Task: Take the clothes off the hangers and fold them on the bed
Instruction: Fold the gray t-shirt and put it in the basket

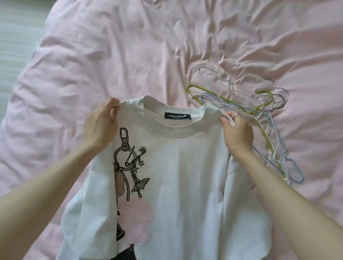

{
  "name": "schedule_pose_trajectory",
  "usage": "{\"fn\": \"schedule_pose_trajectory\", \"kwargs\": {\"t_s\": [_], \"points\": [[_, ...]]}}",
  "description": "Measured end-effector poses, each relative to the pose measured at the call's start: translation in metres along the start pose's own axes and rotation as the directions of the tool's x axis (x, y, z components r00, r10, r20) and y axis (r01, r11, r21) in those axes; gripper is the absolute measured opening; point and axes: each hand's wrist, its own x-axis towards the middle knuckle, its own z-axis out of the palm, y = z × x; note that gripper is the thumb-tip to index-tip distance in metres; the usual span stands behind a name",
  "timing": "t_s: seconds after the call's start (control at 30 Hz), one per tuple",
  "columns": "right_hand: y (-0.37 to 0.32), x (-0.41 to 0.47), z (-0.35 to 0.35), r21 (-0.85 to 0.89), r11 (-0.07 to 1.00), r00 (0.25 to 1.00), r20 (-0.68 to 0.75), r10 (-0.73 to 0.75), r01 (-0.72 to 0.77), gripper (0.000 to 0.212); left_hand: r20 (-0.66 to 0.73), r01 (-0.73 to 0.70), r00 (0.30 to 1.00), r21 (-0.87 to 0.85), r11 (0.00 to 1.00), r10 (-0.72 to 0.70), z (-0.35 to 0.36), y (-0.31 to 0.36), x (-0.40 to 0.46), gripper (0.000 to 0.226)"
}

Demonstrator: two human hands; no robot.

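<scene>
Both hands, left hand [99, 124] and right hand [237, 131], pinch the soft, light T-shirt [176, 170] at its shoulders, mid-frame; best hold there.

- The far half of the bed [131, 38] is open rumpled pink cover, with nothing lying on it.
- A tangle of wire hangers [253, 114] lies toward the bed's right side, just beyond and beside the right hand [237, 131].
- The white T-shirt [174, 179], held by both shoulders, takes up the near middle of the bed.
- Bare cover runs along the bed's left edge beside the left hand [99, 124].
- Right of the hangers, the cover lies free to the right edge.
</scene>
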Motion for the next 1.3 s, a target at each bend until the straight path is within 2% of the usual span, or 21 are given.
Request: {"fn": "schedule_pose_trajectory", "kwargs": {"t_s": [0.13,0.27,0.47,0.57,0.63,0.7,0.8,0.87,0.9,0.97,1.03,1.1,1.17,1.2,1.23,1.3], "points": [[0.019,0.017,0.036,-0.143,0.988,0.998,-0.033,-0.055,0.05,0.026,0.016,0.016,1.0,0.081,0.997,-0.017,0.044,-0.023,0.025,0.023],[0.037,0.029,0.072,-0.31,0.947,0.996,0.008,-0.088,0.086,0.029,0.048,0.034,0.998,0.151,0.988,-0.042,0.082,-0.039,0.036,0.021],[0.043,0.03,0.084,-0.434,0.889,0.988,0.026,-0.151,0.148,0.033,0.126,0.028,0.99,0.273,0.962,-0.064,0.094,-0.039,0.044,0.023],[0.034,0.031,0.079,-0.418,0.903,0.995,0.056,-0.083,0.099,0.035,0.151,0.162,0.972,0.126,0.979,-0.18,0.087,-0.036,0.042,0.027],[0.028,0.023,0.071,-0.417,0.906,0.998,0.023,-0.063,0.067,0.041,0.156,0.19,0.969,0.014,0.982,-0.19,0.078,-0.037,0.033,0.04],[0.022,0.005,0.067,-0.448,0.89,0.995,-0.01,-0.096,0.081,0.047,0.179,0.191,0.964,0.045,0.981,-0.196,0.066,-0.044,0.015,0.056],[0.015,-0.028,0.073,-0.431,0.876,0.969,-0.015,-0.247,0.216,0.049,0.153,0.29,0.942,0.083,0.954,-0.299,0.049,-0.051,-0.018,0.063],[0.004,-0.059,0.083,-0.421,0.847,0.931,-0.012,-0.364,0.325,0.049,0.069,0.355,0.933,-0.004,0.935,-0.354,0.034,-0.057,-0.047,0.057],[-0.002,-0.075,0.089,-0.407,0.842,0.926,0.023,-0.378,0.354,0.049,0.045,0.37,0.929,-0.075,0.926,-0.367,0.028,-0.061,-0.061,0.053],[-0.016,-0.11,0.101,-0.327,0.858,0.918,0.129,-0.375,0.396,0.051,0.11,0.422,0.906,-0.182,0.888,-0.408,0.017,-0.071,-0.091,0.048],[-0.031,-0.149,0.114,-0.214,0.854,0.872,0.247,-0.423,0.475,0.05,0.256,0.473,0.862,-0.1,0.875,-0.437,0.005,-0.081,-0.12,0.048],[-0.038,-0.177,0.125,-0.127,0.835,0.823,0.299,-0.483,0.536,0.045,0.316,0.429,0.85,0.048,0.902,-0.421,0.001,-0.087,-0.141,0.05],[-0.045,-0.202,0.131,-0.027,0.883,0.834,0.341,-0.433,0.469,0.039,0.274,0.399,0.87,0.093,0.912,-0.409,-0.006,-0.087,-0.162,0.045],[-0.047,-0.21,0.133,0.041,0.93,0.856,0.377,-0.353,0.365,0.036,0.245,0.4,0.878,0.097,0.911,-0.411,-0.008,-0.085,-0.171,0.041],[-0.048,-0.217,0.135,0.106,0.974,0.87,0.439,-0.227,0.201,0.034,0.229,0.406,0.879,0.099,0.908,-0.418,-0.009,-0.086,-0.179,0.039],[-0.054,-0.224,0.139,0.18,0.973,0.824,0.566,0.014,-0.141,0.032,0.274,0.434,0.851,0.116,0.893,-0.449,-0.011,-0.091,-0.191,0.042]]}}
